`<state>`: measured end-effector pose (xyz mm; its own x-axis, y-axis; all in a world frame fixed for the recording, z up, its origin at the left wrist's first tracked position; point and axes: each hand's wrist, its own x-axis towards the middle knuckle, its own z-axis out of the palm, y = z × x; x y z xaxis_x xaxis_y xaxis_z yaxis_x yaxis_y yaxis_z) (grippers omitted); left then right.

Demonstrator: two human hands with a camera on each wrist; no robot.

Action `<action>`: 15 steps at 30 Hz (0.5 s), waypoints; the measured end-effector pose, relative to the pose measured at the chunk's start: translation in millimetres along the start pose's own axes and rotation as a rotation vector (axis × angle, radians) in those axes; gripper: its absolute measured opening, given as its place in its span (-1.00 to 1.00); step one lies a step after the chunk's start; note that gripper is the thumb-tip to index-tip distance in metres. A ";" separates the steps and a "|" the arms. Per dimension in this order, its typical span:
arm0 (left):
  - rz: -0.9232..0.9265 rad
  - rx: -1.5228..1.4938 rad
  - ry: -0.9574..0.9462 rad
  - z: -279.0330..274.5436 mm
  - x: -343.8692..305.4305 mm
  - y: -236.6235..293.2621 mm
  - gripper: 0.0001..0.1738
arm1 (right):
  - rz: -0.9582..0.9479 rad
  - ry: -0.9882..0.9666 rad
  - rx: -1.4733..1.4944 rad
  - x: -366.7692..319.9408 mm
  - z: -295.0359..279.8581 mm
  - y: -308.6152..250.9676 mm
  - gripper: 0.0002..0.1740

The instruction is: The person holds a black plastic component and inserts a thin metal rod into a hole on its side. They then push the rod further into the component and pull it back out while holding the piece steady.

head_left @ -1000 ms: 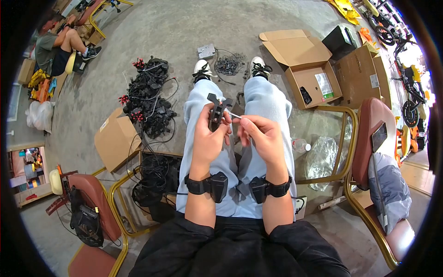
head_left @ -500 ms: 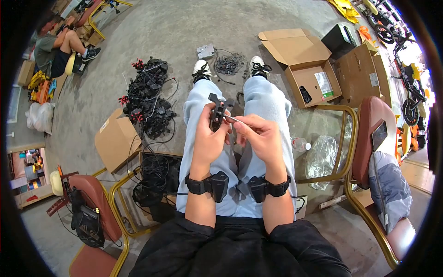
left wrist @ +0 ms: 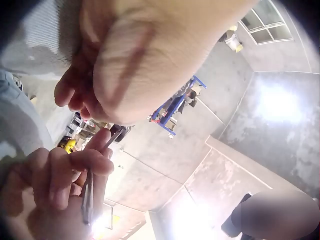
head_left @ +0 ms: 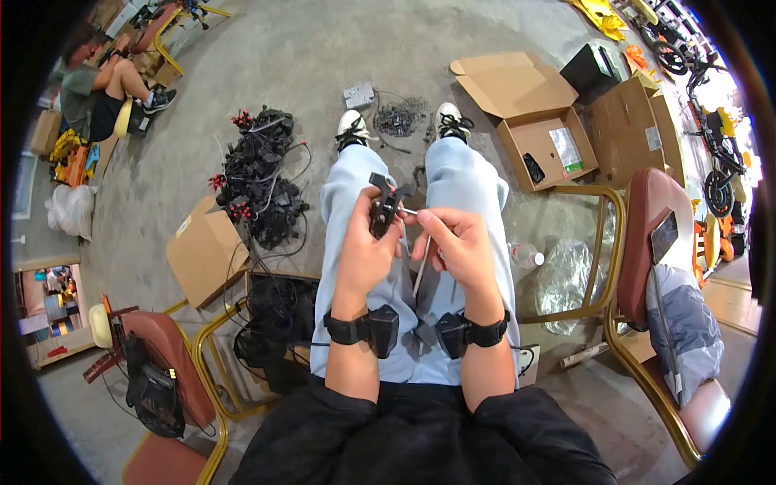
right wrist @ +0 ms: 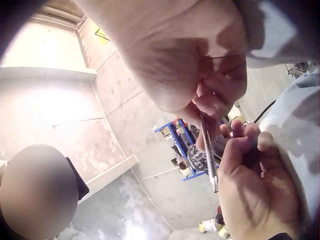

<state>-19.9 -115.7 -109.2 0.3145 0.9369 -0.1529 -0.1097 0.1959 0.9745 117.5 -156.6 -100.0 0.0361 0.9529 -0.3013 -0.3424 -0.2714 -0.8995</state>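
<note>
The left hand (head_left: 365, 252) grips a black forked part (head_left: 384, 213) above the light-blue trousers (head_left: 464, 174). Just beside it, the right hand (head_left: 462, 247) grasps a slender metal tool (head_left: 421, 268).

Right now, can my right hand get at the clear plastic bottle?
Probably: the bottle lies beyond the light blue trouser leg, but your right hand is pinching a thin silver metal rod.

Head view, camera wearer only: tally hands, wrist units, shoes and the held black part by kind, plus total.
Hands, left hand and right hand: 2
Wrist units: 2
White shoes: 2
Black part in the left hand: 1
Total: 7
</note>
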 end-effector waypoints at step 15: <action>0.027 -0.013 -0.017 -0.2 -2.0 -2.9 -0.58 | 0.060 -0.055 0.007 -1.9 0.1 0.7 -0.69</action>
<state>-20.4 -118.2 -111.8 0.3270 0.9369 -0.1239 -0.1301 0.1745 0.9760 117.1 -158.6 -100.0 -0.0359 0.9410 -0.3365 -0.3492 -0.3273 -0.8780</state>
